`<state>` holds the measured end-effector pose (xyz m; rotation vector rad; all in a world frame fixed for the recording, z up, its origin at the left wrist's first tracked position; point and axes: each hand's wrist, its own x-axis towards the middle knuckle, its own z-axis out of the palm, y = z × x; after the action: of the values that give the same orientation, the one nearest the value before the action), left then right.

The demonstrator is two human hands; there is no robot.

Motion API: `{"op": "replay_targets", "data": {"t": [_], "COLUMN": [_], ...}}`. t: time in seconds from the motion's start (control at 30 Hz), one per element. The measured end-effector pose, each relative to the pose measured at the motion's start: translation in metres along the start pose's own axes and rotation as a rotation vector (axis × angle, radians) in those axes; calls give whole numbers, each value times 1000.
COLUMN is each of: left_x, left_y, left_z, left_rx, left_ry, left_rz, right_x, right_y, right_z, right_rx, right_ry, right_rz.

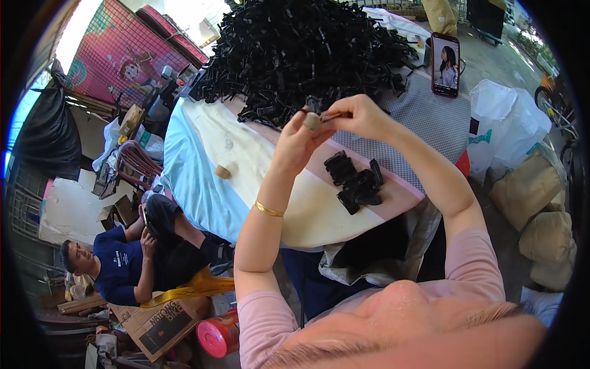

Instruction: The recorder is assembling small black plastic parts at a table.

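My left hand [297, 142] is closed on a small black plastic piece [314, 103] at the front edge of a big pile of similar black parts [307, 52]. A beige wrap [311, 121] covers one of its fingertips. Close beside it, my right hand [362, 117] pinches a thin dark piece [337, 115] against the left hand's fingers. Whether the two dark pieces are joined cannot be made out. Nearer me, a small group of black plastic pieces [355, 181] lies on the cloth, partly in a row. A tan roll-like block [222, 172] sits left of my left forearm.
Striped cloth [246, 147] covers the round table. A phone [445, 64] stands upright at the right rim, showing a person. White bags [507, 117] and brown sacks [530, 184] lie right. Another person [123, 258] sits at the left, beside a red bucket [218, 335].
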<state>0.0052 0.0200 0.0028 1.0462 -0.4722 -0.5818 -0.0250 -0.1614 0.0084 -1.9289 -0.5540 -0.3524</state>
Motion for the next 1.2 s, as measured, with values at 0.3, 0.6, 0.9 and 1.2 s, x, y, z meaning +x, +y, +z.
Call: {"op": "replay_targets", "data": {"t": [0.3,0.6,0.9,1.2], "left_x": [-1,-8,-5,-8], "left_y": [11,14,2,1], "left_z": [-1,22,20,26], "left_rx": [-127,311,374,416], "left_ry": [-84,122,136,216], "left_rz": [162,267,285,332], "right_x": [-4,0,-2,-4], "right_y": [-13,-15,-18,-24], "right_z": [5,-11,-1,0], "right_rx": [-29,209,168,153], "right_ry": [-1,127,11,4], "right_rz": [-137,50,79,99]}}
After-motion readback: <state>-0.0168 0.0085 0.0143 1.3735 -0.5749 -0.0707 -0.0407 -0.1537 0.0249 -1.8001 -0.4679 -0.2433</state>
